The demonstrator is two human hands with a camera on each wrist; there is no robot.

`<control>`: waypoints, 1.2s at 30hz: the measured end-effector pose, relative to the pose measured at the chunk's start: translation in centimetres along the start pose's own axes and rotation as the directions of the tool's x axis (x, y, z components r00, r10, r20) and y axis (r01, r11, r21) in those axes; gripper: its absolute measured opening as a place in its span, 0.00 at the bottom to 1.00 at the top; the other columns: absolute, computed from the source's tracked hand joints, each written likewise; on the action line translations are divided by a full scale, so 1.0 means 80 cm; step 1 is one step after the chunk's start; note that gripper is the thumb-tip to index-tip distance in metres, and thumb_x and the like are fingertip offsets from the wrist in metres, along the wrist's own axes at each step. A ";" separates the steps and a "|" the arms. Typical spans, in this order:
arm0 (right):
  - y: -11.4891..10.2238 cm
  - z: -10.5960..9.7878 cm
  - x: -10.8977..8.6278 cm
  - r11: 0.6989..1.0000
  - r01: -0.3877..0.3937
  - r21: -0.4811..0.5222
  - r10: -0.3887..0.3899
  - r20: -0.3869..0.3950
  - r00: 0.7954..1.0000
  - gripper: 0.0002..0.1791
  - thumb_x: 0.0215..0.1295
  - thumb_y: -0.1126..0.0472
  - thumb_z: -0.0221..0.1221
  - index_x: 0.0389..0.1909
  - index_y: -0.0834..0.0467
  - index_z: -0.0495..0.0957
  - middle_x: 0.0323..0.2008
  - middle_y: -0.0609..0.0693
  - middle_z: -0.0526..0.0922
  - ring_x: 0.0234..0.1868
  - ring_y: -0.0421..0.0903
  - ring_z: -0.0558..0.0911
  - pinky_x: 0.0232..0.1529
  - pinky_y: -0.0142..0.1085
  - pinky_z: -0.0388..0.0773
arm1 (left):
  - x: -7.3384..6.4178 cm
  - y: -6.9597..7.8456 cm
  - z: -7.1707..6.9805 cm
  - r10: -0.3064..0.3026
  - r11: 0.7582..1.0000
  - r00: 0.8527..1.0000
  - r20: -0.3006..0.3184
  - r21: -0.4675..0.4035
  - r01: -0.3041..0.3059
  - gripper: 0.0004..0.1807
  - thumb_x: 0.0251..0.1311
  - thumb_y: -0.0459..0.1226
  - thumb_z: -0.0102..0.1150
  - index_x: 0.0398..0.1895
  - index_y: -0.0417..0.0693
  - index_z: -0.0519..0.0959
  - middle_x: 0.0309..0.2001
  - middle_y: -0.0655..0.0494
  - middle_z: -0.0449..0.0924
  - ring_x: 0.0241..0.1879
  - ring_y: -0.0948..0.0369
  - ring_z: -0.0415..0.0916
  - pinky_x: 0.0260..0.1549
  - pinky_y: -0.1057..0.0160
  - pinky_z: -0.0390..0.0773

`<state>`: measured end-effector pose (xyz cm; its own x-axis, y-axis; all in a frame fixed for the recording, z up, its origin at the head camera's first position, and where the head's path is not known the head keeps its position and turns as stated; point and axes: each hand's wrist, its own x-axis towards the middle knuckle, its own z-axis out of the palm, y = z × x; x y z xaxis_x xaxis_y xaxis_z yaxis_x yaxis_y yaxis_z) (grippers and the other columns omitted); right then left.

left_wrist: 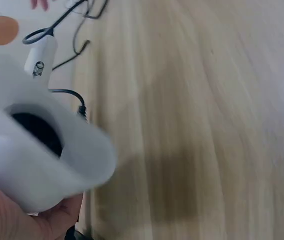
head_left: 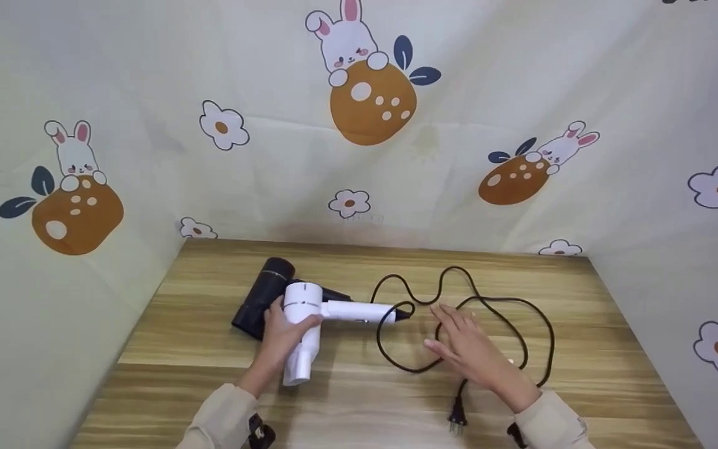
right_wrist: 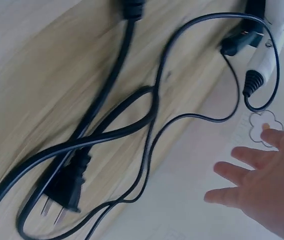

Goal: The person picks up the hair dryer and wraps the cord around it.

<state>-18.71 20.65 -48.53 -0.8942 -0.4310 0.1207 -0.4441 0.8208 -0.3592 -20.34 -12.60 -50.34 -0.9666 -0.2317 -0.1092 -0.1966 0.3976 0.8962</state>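
1. Left hand (head_left: 281, 337): fingers wrapped round the barrel of the white dryer (head_left: 334, 310), thumb across its right side; the other fingertips are hidden by the barrel
2. Right hand (head_left: 474, 349): fingers nearly straight, slightly spread, thumb apart, gripping nothing; the tips are above or against the cords (right_wrist: 157, 75), and I cannot tell whether they touch
3. White dryer: left of the table's middle, nozzle toward the front, handle toward the right edge; whether the barrel touches the table (head_left: 346, 405) is unclear
4. Black dryer (head_left: 263, 296): just beside the white dryer, nearer the table's left edge, slanted, its handle partly hidden
5. Cords: looped across the table's right half, partly covered by the right hand and forearm
6. Plug (head_left: 457, 415): toward the table's front, prongs facing that way; in the right wrist view another black end (right_wrist: 132, 7) is cut off at the top
7. Cloth (head_left: 259, 168) with rabbits and flowers hangs along the table's far, left and right edges; the front edge is out of frame
8. In the left wrist view the blurred nozzle covers part of the left hand
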 end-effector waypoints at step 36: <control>-0.057 -0.003 -0.021 0.724 0.144 0.674 -0.189 -0.007 0.982 0.14 0.71 0.60 0.45 0.42 0.57 0.80 0.19 0.59 0.75 0.21 0.38 0.73 0.26 0.31 0.76 | -0.085 0.078 -0.006 0.158 0.872 0.985 0.073 -0.479 -0.104 0.51 0.47 0.34 0.67 0.71 0.50 0.45 0.60 0.40 0.62 0.42 0.54 0.73 0.39 0.59 0.78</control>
<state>-15.17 17.74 -46.89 -0.7946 -0.5757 0.1930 -0.4130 0.2794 -0.8668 -14.88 -8.94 -43.79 -0.9949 -0.1003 0.0027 0.0081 -0.0540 0.9985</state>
